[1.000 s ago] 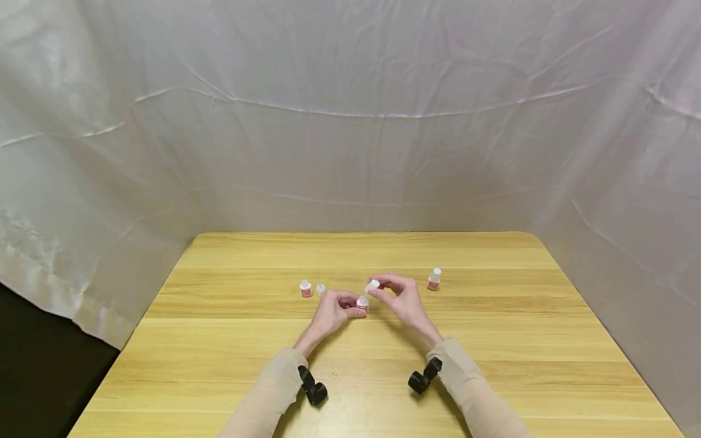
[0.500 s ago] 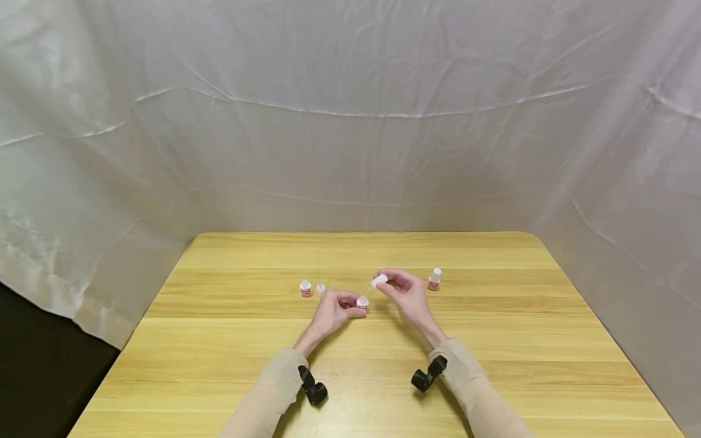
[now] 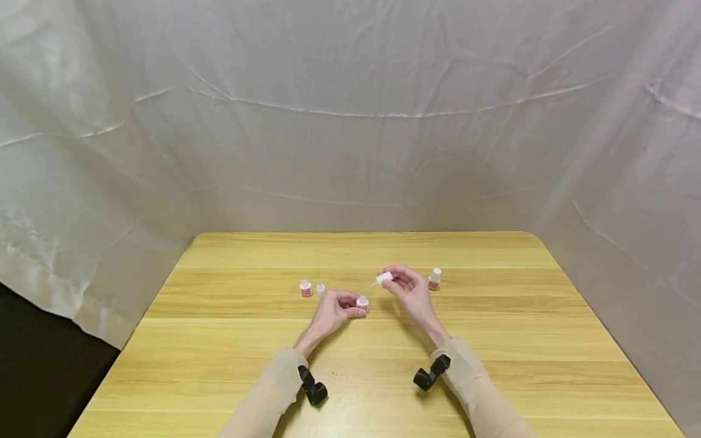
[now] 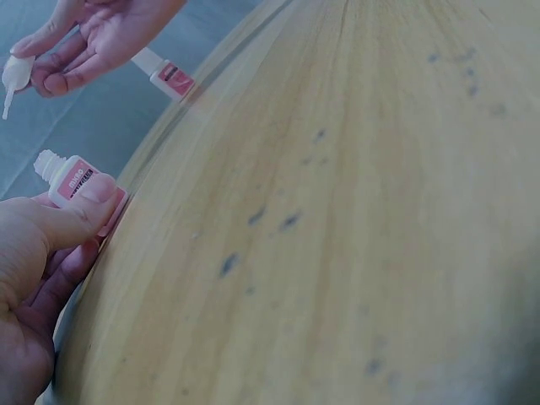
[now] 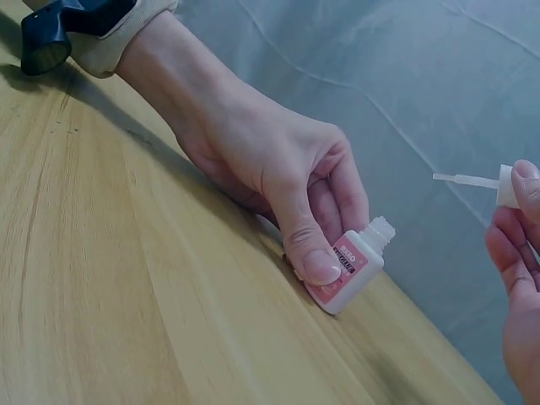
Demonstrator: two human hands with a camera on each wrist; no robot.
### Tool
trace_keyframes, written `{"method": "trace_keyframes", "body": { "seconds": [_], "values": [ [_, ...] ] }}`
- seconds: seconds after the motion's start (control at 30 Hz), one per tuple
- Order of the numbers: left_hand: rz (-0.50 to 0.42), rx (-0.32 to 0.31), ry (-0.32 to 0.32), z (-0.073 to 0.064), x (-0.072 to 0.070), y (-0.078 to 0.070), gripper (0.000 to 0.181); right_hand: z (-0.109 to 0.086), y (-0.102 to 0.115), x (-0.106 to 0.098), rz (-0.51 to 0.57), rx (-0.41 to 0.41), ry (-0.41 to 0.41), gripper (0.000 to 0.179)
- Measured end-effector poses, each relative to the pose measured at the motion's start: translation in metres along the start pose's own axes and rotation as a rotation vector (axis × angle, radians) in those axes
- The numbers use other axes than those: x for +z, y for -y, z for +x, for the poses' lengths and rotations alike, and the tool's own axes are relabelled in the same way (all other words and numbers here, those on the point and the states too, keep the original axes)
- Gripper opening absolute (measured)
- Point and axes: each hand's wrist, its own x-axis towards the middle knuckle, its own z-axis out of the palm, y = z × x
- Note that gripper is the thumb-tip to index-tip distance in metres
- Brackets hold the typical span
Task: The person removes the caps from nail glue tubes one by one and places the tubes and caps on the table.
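Note:
My left hand [image 3: 332,311] grips a small white glue bottle [image 3: 362,303] with a pink label, thumb across the label, keeping it upright on the table. The bottle's ridged neck [image 5: 380,232] is uncapped, as the right wrist view shows. Up and to the right of it, my right hand [image 3: 412,293] pinches a white brush cap [image 3: 385,278] between thumb and fingers. The cap is tilted, its thin brush stem [image 5: 466,180] pointing left, apart from the bottle's mouth.
Left of my left hand stands another uncapped bottle [image 3: 306,290]; beside it a white brush cap [image 3: 320,289] rests with its stem up. A capped bottle [image 3: 434,280] stands just right of my right hand. Pale curtains [image 3: 361,158] surround the wooden table [image 3: 361,249].
My right hand has moved up and right, drawing the brush cap away from the bottle's mouth, and the cap has tipped toward horizontal. My left hand and its bottle have stayed put.

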Motion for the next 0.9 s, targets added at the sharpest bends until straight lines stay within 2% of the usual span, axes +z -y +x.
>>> {"method": "trace_keyframes", "body": {
  "seconds": [0.1, 0.27, 0.57, 0.9],
  "values": [
    [-0.002, 0.005, 0.016, -0.004, -0.002, -0.011, 0.022, -0.001, 0.000, 0.000, 0.022, 0.023, -0.021, 0.037],
    [0.014, -0.003, 0.017, -0.006, -0.003, -0.017, 0.022, -0.002, -0.001, -0.002, 0.037, 0.039, -0.044, 0.037],
    [0.024, -0.009, -0.003, -0.006, -0.003, -0.017, 0.021, -0.004, -0.004, -0.010, 0.038, 0.068, -0.002, 0.039],
    [0.025, -0.019, -0.007, -0.006, -0.002, -0.016, 0.023, -0.006, -0.007, -0.016, 0.025, 0.143, 0.062, 0.041]
  ]
}}
